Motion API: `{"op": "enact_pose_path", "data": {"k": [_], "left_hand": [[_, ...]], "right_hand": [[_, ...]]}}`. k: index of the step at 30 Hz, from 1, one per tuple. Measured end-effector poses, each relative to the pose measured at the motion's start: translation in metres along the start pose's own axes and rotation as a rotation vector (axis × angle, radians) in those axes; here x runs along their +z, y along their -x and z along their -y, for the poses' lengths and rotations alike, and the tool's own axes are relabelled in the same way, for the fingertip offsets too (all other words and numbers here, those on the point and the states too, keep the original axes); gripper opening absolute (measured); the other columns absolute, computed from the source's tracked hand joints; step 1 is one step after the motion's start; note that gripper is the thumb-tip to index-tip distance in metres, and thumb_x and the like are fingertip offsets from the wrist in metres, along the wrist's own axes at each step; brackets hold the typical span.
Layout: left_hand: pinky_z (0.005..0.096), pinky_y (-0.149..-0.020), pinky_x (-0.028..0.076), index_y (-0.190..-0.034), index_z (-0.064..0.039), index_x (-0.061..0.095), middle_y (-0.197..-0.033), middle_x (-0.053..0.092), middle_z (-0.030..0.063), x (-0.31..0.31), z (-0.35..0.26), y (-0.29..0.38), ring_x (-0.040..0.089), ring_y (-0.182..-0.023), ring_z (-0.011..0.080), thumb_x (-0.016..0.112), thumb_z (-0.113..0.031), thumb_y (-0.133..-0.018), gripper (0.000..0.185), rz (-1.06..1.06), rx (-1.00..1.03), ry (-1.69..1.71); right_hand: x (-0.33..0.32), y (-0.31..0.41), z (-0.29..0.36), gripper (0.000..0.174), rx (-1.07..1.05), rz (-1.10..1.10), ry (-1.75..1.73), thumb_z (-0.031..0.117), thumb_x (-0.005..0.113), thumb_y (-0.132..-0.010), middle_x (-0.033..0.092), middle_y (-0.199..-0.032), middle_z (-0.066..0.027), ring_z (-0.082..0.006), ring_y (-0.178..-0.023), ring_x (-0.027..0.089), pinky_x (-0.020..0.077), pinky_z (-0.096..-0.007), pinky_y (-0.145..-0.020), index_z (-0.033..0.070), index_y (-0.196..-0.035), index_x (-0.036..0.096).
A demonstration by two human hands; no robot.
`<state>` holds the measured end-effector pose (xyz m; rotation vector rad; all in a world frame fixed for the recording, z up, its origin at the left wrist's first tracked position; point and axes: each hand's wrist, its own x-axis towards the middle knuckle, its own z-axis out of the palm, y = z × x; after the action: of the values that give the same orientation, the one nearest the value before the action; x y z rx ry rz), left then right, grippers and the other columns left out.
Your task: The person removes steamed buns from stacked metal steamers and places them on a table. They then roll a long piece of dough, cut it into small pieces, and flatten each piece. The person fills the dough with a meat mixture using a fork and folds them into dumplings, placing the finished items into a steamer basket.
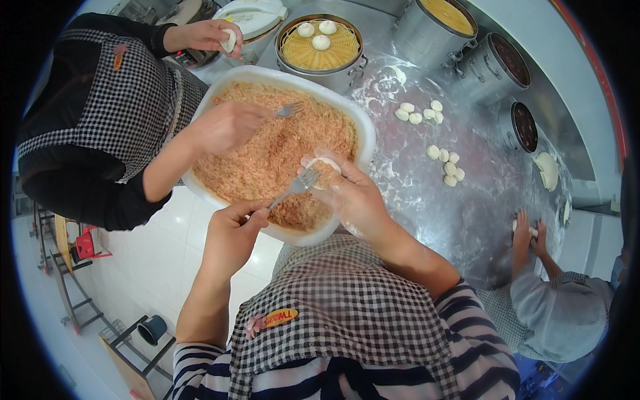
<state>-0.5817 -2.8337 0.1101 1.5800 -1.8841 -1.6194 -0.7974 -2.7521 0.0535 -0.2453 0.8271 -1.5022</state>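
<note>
My left hand point(235, 225) grips the handle of a metal fork point(300, 184) between thumb and fingers. The tines press against meat filling in a round dough wrapper point(327, 162), which rests in the cupped fingers of my right hand point(357, 197). Both hands are over the near edge of a large white plastic tub point(367, 135). Minced filling point(265, 150) spreads across the tub, darker towards the near side. Across it, a co-worker's hand point(227, 127) holds another fork point(290, 109) over the filling. That person's other hand point(212, 37) holds a piece of dough point(228, 41).
A steamer point(320, 67) at the back carries three buns point(321, 42) on its woven mat. Dough pieces point(450, 170) lie in groups on the floured metal table point(415, 200). More metal pots point(435, 35) line the wall. Another person's hands point(527, 235) work dough at far right.
</note>
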Motion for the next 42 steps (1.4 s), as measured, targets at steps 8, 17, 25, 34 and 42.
{"op": "enact_pose_path", "data": {"k": [8,17,25,34,42], "left_hand": [[0.0184,-0.048,0.033,-0.116,0.004,0.07,-0.078,0.065,0.0031,-0.006,0.024,-0.012,0.044,-0.057,0.0037,0.066,-0.006,-0.094,0.024,0.393,-0.249,0.724],[0.035,-0.065,0.051,-0.114,-0.001,0.071,-0.088,0.064,0.0108,-0.001,0.056,-0.001,0.059,-0.073,0.0218,0.059,0.003,-0.092,0.025,-0.325,0.413,-0.292],[0.0318,-0.076,0.052,-0.107,0.0,0.07,-0.097,0.067,0.0098,0.055,0.048,-0.019,0.065,-0.082,0.0242,0.066,-0.004,-0.092,0.016,-0.283,0.502,-0.249],[0.0249,-0.078,0.053,-0.109,0.001,0.068,-0.096,0.069,0.0044,0.074,0.023,-0.03,0.063,-0.086,0.0097,0.064,-0.007,-0.097,0.015,0.146,0.059,0.453],[0.0225,-0.073,0.048,-0.103,-0.001,0.069,-0.092,0.066,0.0006,0.069,0.02,-0.025,0.059,-0.082,0.0072,0.066,-0.005,-0.095,0.009,0.143,0.129,0.406]], "right_hand": [[0.0,0.009,0.009,0.044,-0.278,0.035,0.835,0.008,0.051,-0.102,0.061,-0.135,-0.0122,-0.015,-0.125,0.054,0.0432,-0.03,-0.106,-0.002,-0.144,0.047],[-0.017,-0.003,0.003,0.049,0.086,-0.196,-0.024,0.0,0.049,-0.098,0.052,-0.138,-0.0215,-0.0334,-0.126,0.057,0.0457,-0.0446,-0.111,-0.009,-0.145,0.037],[-0.016,0.015,-0.009,0.046,0.039,-0.084,-0.123,0.004,0.051,-0.101,0.054,-0.134,-0.0177,-0.029,-0.127,0.055,0.0464,-0.04,-0.108,-0.007,-0.143,0.039],[-0.007,0.026,-0.016,0.04,0.053,-0.044,-0.002,0.004,0.054,-0.1,0.059,-0.127,-0.0144,-0.0208,-0.114,0.06,0.0491,-0.0313,-0.099,-0.006,-0.138,0.046],[-0.002,0.03,-0.012,0.036,0.021,-0.064,0.472,0.008,0.058,-0.098,0.066,-0.118,-0.0107,-0.0154,-0.103,0.061,0.0488,-0.0283,-0.09,-0.004,-0.131,0.059]]}}
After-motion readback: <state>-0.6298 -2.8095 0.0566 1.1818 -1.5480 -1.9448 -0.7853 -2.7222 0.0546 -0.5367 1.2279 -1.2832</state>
